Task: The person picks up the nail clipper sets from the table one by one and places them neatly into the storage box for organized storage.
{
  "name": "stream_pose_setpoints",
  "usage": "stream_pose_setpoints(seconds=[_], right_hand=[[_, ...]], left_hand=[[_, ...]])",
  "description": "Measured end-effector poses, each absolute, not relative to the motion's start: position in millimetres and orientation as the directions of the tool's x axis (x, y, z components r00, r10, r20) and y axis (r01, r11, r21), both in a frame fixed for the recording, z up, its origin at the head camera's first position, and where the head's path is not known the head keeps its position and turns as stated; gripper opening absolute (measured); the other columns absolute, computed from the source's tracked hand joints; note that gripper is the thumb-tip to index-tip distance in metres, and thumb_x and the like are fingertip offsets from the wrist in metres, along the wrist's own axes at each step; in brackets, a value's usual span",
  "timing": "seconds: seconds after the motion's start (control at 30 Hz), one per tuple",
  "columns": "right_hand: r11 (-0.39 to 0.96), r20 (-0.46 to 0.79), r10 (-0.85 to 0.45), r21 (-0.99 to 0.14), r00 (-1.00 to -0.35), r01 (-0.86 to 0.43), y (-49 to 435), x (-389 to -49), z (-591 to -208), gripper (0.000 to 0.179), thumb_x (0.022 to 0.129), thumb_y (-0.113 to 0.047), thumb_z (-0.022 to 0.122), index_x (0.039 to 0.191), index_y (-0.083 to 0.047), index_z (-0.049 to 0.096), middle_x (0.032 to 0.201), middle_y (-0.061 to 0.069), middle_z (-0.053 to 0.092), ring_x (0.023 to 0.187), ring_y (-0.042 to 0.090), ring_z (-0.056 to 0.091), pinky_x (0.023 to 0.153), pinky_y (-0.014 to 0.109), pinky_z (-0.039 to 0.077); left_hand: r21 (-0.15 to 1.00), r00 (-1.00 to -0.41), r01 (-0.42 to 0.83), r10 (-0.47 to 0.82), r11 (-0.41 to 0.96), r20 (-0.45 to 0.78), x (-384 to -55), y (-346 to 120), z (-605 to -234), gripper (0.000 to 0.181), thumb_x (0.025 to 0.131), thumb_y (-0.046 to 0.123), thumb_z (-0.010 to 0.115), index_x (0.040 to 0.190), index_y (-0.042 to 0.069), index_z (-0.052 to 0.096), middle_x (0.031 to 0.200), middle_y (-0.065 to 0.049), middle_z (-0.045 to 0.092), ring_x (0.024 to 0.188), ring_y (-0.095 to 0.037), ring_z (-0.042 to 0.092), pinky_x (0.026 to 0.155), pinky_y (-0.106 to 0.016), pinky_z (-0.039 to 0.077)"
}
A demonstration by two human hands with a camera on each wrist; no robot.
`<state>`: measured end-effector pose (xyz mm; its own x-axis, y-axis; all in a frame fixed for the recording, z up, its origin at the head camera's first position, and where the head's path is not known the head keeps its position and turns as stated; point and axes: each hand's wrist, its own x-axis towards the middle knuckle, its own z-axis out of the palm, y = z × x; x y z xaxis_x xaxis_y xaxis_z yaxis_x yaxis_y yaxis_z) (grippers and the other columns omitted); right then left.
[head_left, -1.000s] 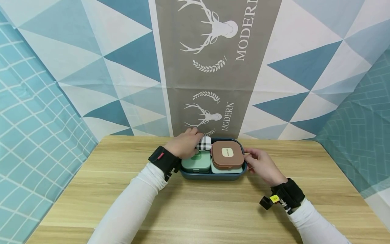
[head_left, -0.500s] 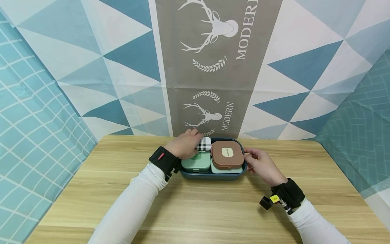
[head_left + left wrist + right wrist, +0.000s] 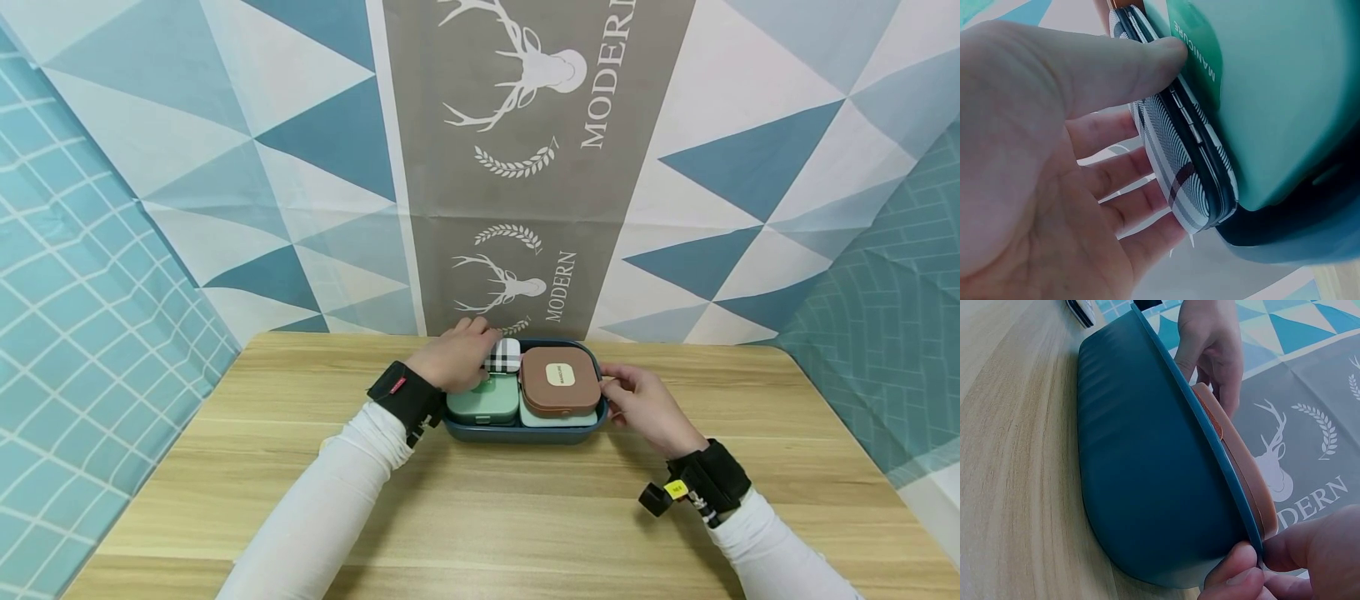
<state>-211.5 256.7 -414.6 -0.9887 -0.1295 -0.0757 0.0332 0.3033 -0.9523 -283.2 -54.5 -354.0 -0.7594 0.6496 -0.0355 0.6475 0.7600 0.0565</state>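
A blue plastic basket (image 3: 525, 435) holds several small cases near the wall. My left hand (image 3: 453, 358) pinches a black-and-white plaid hinged case (image 3: 1179, 169), thumb on its near edge and fingers behind it. The case stands at the back left of the basket, over a green case (image 3: 483, 406) that reads "MANICURE" in the left wrist view. At the right end, my right hand (image 3: 648, 408) pinches the basket's rim between thumb and fingers. Beside that hand, a brown case (image 3: 540, 398) with a cream label lies on a pale case (image 3: 558, 421).
The basket stands on a wood-grain table (image 3: 525, 517), toward its back edge. A patterned cloth (image 3: 540, 192) with deer heads and triangles hangs right behind. Tiled-pattern sheets (image 3: 75, 333) flank both sides. Each wrist wears a black strap (image 3: 708, 475) with a small camera.
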Motion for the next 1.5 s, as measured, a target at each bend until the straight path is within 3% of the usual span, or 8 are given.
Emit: stream_pose_setpoints(seconds=[1.5], right_hand=[[0.336, -0.073, -0.129, -0.942, -0.989, 0.026, 257.5, -211.4, -417.2, 0.043, 0.113, -0.012, 0.049, 0.153, 0.004, 0.05, 0.096, 0.017, 0.062, 0.076, 0.021, 0.059, 0.063, 0.031, 0.054]], left_hand=[[0.068, -0.766, 0.636, 0.64, 0.768, -0.064, -283.3, -53.4, -353.8, 0.055, 0.103, 0.021, 0.073, 0.153, 0.007, 0.054, 0.136, -0.012, 0.049, 0.124, -0.03, 0.043, 0.108, -0.041, 0.043]])
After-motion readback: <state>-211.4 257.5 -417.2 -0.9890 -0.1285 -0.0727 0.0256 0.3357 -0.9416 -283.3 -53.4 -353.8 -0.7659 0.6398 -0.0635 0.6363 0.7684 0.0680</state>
